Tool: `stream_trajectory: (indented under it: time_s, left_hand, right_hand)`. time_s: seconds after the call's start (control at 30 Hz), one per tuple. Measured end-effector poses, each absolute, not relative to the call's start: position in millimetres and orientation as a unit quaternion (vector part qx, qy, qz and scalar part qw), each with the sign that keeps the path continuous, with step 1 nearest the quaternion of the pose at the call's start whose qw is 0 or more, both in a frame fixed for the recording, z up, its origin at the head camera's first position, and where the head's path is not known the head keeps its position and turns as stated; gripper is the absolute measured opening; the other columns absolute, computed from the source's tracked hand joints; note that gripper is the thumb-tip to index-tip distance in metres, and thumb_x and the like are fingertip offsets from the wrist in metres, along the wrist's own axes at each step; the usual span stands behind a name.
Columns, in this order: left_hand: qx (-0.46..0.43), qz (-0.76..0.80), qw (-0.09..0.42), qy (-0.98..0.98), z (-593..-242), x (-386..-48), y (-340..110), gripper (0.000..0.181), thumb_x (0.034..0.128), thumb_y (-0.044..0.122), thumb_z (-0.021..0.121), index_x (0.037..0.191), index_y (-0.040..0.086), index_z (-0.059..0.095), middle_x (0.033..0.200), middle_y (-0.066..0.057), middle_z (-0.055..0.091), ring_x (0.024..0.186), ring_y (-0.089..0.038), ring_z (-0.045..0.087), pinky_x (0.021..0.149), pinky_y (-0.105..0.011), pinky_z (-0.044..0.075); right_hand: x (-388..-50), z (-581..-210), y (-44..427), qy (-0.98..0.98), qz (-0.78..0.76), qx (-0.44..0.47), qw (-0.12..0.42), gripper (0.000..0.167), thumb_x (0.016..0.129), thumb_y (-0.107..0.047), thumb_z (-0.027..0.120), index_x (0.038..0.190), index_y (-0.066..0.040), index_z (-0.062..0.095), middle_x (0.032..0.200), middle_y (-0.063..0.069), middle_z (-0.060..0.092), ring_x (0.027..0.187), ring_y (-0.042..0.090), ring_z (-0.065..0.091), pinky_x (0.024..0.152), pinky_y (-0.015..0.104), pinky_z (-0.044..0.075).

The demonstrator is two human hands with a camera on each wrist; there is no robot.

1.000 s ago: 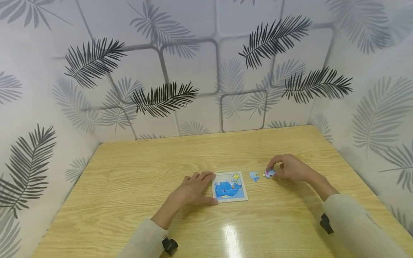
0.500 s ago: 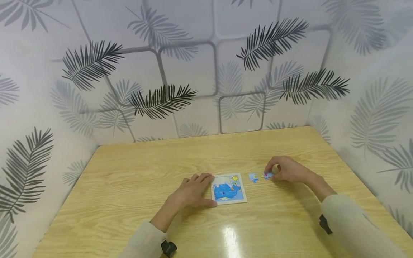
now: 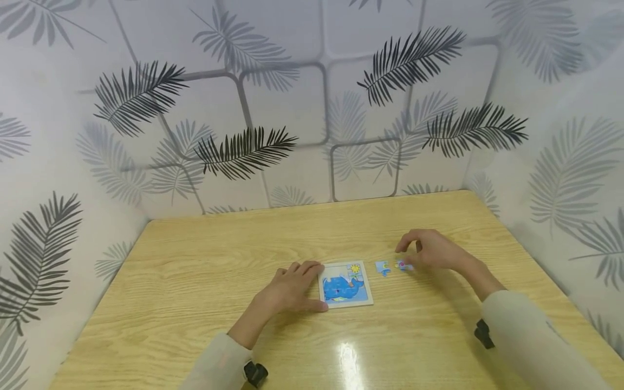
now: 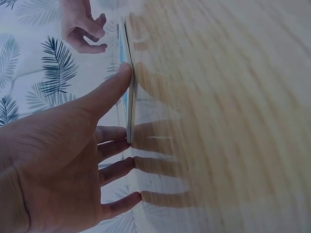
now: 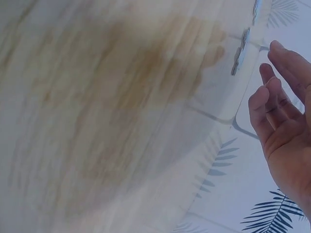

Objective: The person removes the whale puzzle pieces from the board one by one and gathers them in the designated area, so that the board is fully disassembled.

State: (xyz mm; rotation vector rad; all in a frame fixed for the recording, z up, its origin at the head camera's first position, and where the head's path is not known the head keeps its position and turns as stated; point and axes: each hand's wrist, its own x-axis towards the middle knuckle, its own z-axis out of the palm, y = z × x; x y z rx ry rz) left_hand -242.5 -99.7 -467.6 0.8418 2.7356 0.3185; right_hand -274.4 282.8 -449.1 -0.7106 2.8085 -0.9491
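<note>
A framed jigsaw puzzle [image 3: 342, 291] with a blue whale and a yellow sun lies flat on the table. My left hand [image 3: 288, 290] rests along its left side, the thumb at the near corner and the fingertips by the far corner. The left wrist view shows those fingers spread and fairly straight, with the thumb on the frame's edge [image 4: 129, 109]. Right of the frame lie two loose puzzle pieces: a light blue piece [image 3: 382, 267] and a blue piece with a pink spot [image 3: 402, 265]. Just above the spotted piece hovers my right hand [image 3: 434, 250], fingers loosely bent around nothing.
The wooden table [image 3: 219, 260] meets a leaf-patterned wall covering [image 3: 287, 108] at its far edge and sides. Black wrist cameras sit on the left cuff [image 3: 255, 373] and the right cuff [image 3: 484, 333]. A bright light reflection [image 3: 350, 363] shows on the near tabletop.
My right hand has let go of the spotted piece, which it moved slightly left, and has lifted a little off it. My left hand stays at the puzzle frame.
</note>
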Motion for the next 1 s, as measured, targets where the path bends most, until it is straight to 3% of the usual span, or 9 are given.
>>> stream_trajectory:
  time_s: [0.13, 0.37, 0.53, 0.93, 1.0]
  left_hand:
    - [0.289, 0.109, 0.132, 0.942, -465, -242, -100, 0.095, 0.0913, 0.063, 0.070, 0.165, 0.018, 0.030, 0.169, -0.004, 0.029, 0.153, -0.037, 0.030, 0.116, -0.064, 0.029]
    - [0.293, 0.115, 0.138, 0.939, -453, -236, -97, 0.091, 0.0929, 0.057, 0.072, 0.163, 0.013, 0.033, 0.167, -0.008, 0.031, 0.152, -0.039, 0.031, 0.116, -0.064, 0.030]
    - [0.292, 0.111, 0.135, 0.940, -453, -237, -96, 0.091, 0.0928, 0.057, 0.073, 0.162, 0.013, 0.034, 0.167, -0.008, 0.032, 0.152, -0.039, 0.031, 0.115, -0.064, 0.030]
    - [0.287, 0.117, 0.135, 0.941, -451, -236, -96, 0.089, 0.0920, 0.056, 0.074, 0.161, 0.013, 0.036, 0.165, -0.007, 0.035, 0.149, -0.038, 0.034, 0.114, -0.063, 0.032]
    - [0.288, 0.117, 0.135, 0.941, -450, -236, -96, 0.089, 0.0919, 0.056, 0.074, 0.161, 0.014, 0.037, 0.165, -0.007, 0.035, 0.149, -0.038, 0.034, 0.114, -0.063, 0.032]
  right_hand:
    - [-278, -449, 273, 0.914, -0.323, -0.242, 0.050, 0.025, 0.091, -0.014, 0.081, 0.115, -0.009, 0.075, 0.110, 0.006, 0.073, 0.072, 0.015, 0.052, 0.065, 0.028, 0.046]
    - [-281, -448, 250, 0.889, -0.371, -0.250, 0.095, 0.036, 0.096, -0.010, 0.074, 0.130, -0.006, 0.069, 0.116, 0.015, 0.068, 0.051, 0.011, 0.047, 0.049, 0.029, 0.046]
    - [-282, -449, 234, 0.877, -0.385, -0.259, 0.126, 0.038, 0.097, -0.008, 0.072, 0.135, -0.007, 0.066, 0.123, 0.016, 0.066, 0.049, 0.009, 0.043, 0.049, 0.026, 0.043]
    - [-284, -454, 204, 0.863, -0.386, -0.297, 0.139, 0.030, 0.094, 0.001, 0.073, 0.120, -0.012, 0.075, 0.130, 0.013, 0.062, 0.048, 0.008, 0.044, 0.050, 0.024, 0.043]
    - [-284, -455, 199, 0.868, -0.366, -0.312, 0.127, 0.029, 0.092, 0.001, 0.074, 0.117, -0.014, 0.077, 0.127, 0.010, 0.064, 0.058, 0.010, 0.048, 0.055, 0.024, 0.044]
